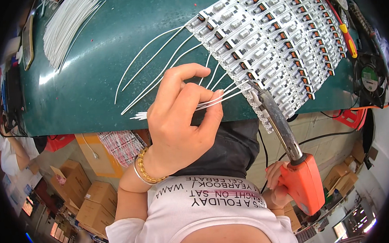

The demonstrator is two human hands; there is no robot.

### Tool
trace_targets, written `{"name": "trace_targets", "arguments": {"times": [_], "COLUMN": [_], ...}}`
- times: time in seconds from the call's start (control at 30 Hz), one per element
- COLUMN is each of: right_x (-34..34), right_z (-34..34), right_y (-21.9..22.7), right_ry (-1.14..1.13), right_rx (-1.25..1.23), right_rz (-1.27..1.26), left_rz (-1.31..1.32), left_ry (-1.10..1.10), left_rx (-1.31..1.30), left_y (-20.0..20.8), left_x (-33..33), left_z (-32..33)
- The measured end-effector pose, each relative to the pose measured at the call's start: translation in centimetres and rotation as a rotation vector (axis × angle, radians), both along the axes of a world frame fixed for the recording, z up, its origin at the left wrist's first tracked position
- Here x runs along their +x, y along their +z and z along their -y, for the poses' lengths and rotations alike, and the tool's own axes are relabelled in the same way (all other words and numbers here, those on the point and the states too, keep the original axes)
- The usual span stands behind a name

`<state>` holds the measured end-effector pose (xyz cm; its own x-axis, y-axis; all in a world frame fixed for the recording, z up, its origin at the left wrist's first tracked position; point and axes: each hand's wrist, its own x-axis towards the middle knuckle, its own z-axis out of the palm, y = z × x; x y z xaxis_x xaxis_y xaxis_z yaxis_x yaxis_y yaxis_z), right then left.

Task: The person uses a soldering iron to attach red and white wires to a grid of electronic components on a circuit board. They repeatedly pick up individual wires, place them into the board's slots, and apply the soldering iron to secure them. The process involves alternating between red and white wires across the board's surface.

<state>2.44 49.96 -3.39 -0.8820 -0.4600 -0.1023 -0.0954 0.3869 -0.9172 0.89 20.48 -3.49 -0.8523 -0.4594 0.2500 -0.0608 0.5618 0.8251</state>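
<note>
On a smooth green table [146, 15], a person works a silvery panel [282, 44] with both hands; a steady pinch and a light, brief touch should serve best.
The panel is a knobbly grid of small pale boards with orange-and-black blocks. The left hand [177, 113] curls near its left edge, thumb and finger closed on several wires. An orange plastic soldering gun [304, 175] with a scuffed metal barrel slants to that edge; whether its tip touches is hard to tell. The right hand [277, 183], partly hidden, wraps its handle. The pinched white wires [140, 116], slim and smooth, reach the panel beside the tip; keeping them apart probably helps.
</note>
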Motion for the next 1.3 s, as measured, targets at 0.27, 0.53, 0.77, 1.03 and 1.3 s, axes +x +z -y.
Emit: {"name": "trace_targets", "arguments": {"times": [0.27, 0.53, 0.77, 1.03, 1.3], "right_x": [0.3, 0.4, 0.5, 2.2, 1.1], "right_z": [0.0, 0.6, -0.4, -1.4, -1.6], "right_y": [0.7, -0.4, 0.9, -0.6, 0.3], "right_ry": [-0.016, -0.062, -0.033, -0.212, 0.003], "right_rx": [0.206, -0.176, 0.18, 0.102, 0.262], "right_rz": [-0.037, -0.06, -0.026, -0.038, -0.08], "left_rz": [-0.001, -0.046, -0.058, -0.032, -0.053], "left_ry": [-0.001, -0.107, -0.132, -0.066, -0.073], "left_rx": [0.001, 0.037, -0.074, -0.12, -0.165], "left_y": [0.0, 0.2, -0.4, -0.5, -0.7], "left_x": [0.0, 0.4, 0.2, -0.2, -0.2], "left_z": [-0.2, 0.7, -0.3, -1.4, -1.4]}}
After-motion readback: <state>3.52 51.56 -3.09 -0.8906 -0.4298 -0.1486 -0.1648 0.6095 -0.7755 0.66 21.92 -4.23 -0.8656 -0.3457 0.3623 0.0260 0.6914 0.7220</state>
